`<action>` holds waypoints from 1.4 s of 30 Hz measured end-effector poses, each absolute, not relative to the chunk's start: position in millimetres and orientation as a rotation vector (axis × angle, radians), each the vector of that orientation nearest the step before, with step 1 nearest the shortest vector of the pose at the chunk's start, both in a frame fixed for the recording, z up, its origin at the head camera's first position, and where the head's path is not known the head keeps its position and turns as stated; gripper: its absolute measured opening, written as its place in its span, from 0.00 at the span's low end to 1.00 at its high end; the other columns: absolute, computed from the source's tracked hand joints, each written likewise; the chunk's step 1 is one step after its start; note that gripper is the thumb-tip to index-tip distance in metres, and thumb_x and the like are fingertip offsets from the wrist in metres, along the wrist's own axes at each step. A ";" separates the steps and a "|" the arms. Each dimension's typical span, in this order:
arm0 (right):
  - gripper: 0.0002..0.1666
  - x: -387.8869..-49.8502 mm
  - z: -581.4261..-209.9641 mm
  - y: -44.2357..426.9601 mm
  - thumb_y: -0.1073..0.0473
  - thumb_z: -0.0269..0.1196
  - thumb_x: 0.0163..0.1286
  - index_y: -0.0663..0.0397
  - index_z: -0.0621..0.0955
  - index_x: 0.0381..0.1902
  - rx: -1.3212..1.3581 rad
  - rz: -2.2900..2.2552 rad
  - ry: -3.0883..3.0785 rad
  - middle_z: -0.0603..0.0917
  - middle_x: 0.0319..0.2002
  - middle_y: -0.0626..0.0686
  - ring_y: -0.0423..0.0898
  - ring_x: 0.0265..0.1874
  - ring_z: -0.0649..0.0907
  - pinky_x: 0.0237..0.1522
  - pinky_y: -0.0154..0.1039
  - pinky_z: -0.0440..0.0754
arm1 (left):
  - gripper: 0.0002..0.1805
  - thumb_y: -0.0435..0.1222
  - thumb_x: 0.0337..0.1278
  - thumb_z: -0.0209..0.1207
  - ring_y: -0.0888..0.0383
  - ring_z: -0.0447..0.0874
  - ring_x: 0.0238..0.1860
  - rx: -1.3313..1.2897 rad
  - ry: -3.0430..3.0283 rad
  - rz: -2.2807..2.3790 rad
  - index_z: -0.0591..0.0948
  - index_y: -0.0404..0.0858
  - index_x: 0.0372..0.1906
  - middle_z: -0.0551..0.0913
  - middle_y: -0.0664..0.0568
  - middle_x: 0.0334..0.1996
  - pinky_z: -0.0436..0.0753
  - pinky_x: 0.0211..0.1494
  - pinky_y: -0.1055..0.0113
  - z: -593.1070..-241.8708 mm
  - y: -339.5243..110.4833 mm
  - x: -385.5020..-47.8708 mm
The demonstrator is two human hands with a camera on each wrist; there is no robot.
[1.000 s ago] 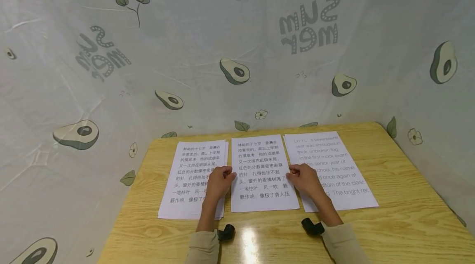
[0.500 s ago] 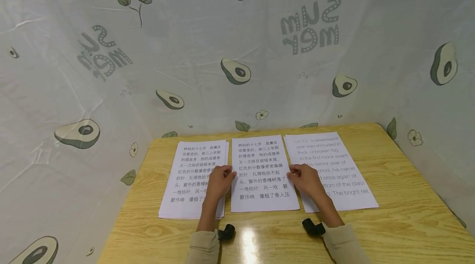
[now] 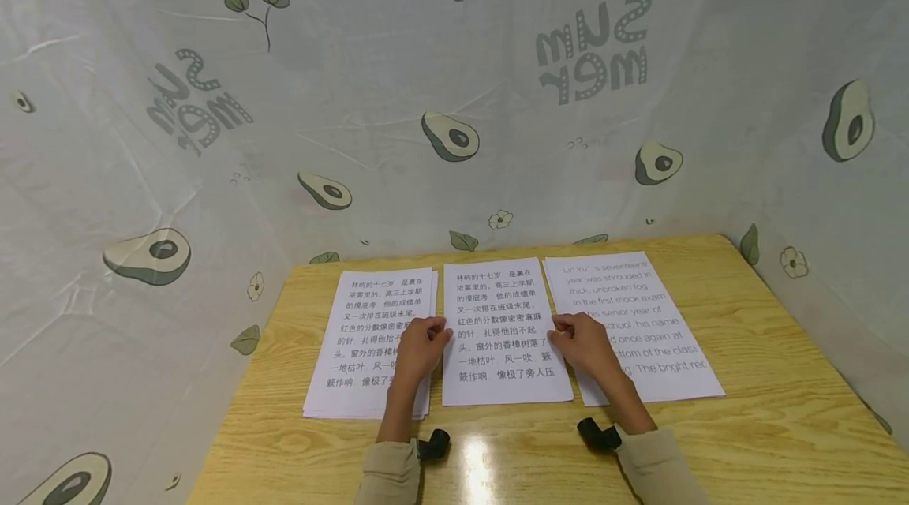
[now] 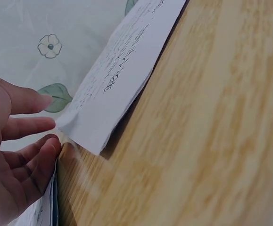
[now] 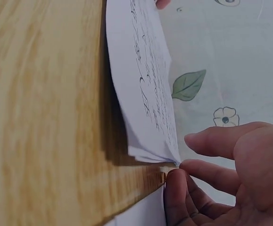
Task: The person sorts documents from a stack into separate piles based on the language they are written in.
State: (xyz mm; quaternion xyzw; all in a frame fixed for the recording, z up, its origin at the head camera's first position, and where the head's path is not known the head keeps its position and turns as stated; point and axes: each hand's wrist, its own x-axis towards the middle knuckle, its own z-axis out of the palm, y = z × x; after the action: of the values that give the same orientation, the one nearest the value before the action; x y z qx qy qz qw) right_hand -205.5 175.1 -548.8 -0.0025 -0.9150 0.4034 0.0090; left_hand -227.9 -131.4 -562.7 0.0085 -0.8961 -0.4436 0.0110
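In the head view, a middle stack of white paper printed with Chinese text lies between both hands. My left hand is at its left edge; the index fingertip touches the edge in the left wrist view, with the thumb apart from the paper. At the right edge is my right hand, its index fingertip touching the stack's side and its thumb extended above. Sheets fan slightly at the near corner in the right wrist view. Both hands' other fingers are bent, resting over the neighbouring stacks.
A second Chinese-text stack lies left, partly under the left hand. An English-text stack lies right, partly behind the right hand. All are on a wood-grain table. A patterned curtain surrounds the table's back and sides.
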 end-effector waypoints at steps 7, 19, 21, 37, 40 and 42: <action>0.24 -204.2 -547.5 175.7 0.61 0.67 0.74 0.69 0.84 0.63 -0.007 1.287 -2.835 0.88 0.49 0.64 0.53 0.44 0.86 0.44 0.43 0.82 | 0.18 0.39 0.70 0.68 0.55 0.80 0.43 0.038 -2.773 -1.385 0.88 0.38 0.59 0.85 0.49 0.45 0.82 0.45 0.62 -561.7 -128.1 -226.8; 0.24 -206.0 -544.9 180.2 0.63 0.68 0.73 0.66 0.84 0.64 -0.017 1.368 -2.764 0.91 0.43 0.60 0.51 0.40 0.91 0.37 0.32 0.82 | 0.19 0.30 0.63 0.70 0.58 0.87 0.40 -0.038 -2.685 -1.504 0.88 0.38 0.59 0.90 0.49 0.43 0.87 0.43 0.67 -560.5 -124.1 -226.1; 0.24 -206.1 -544.9 181.1 0.62 0.68 0.73 0.66 0.84 0.64 -0.017 1.367 -2.764 0.91 0.43 0.60 0.52 0.40 0.92 0.37 0.33 0.83 | 0.20 0.29 0.62 0.70 0.58 0.87 0.39 -0.034 -2.680 -1.488 0.88 0.38 0.59 0.90 0.50 0.43 0.87 0.42 0.68 -560.1 -124.3 -226.0; 0.23 -208.9 -543.1 185.8 0.62 0.67 0.76 0.64 0.83 0.65 -0.015 1.466 -2.717 0.90 0.46 0.62 0.50 0.40 0.91 0.35 0.32 0.85 | 0.21 0.26 0.59 0.70 0.57 0.89 0.41 -0.028 -2.567 -1.573 0.88 0.37 0.58 0.90 0.47 0.44 0.87 0.42 0.70 -554.5 -132.6 -228.5; 0.23 -208.6 -541.8 185.9 0.61 0.67 0.76 0.64 0.83 0.66 -0.037 1.504 -2.718 0.90 0.47 0.63 0.48 0.39 0.91 0.34 0.32 0.86 | 0.21 0.26 0.60 0.69 0.55 0.89 0.42 -0.044 -2.549 -1.600 0.88 0.37 0.59 0.90 0.46 0.44 0.88 0.43 0.70 -553.6 -134.6 -228.5; 0.24 -209.0 -541.9 185.1 0.61 0.66 0.77 0.64 0.82 0.67 -0.046 1.545 -2.715 0.89 0.48 0.63 0.46 0.38 0.90 0.34 0.32 0.86 | 0.21 0.26 0.61 0.69 0.54 0.90 0.42 -0.043 -2.545 -1.605 0.88 0.37 0.59 0.90 0.46 0.45 0.88 0.43 0.69 -552.6 -137.0 -227.5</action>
State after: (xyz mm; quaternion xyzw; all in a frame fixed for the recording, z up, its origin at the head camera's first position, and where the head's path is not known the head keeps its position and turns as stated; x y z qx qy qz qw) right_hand -209.0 185.1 -541.9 -0.0146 -0.8690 0.4945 0.0088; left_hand -227.5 -137.0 -552.6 -0.0142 -0.8438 -0.5323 0.0663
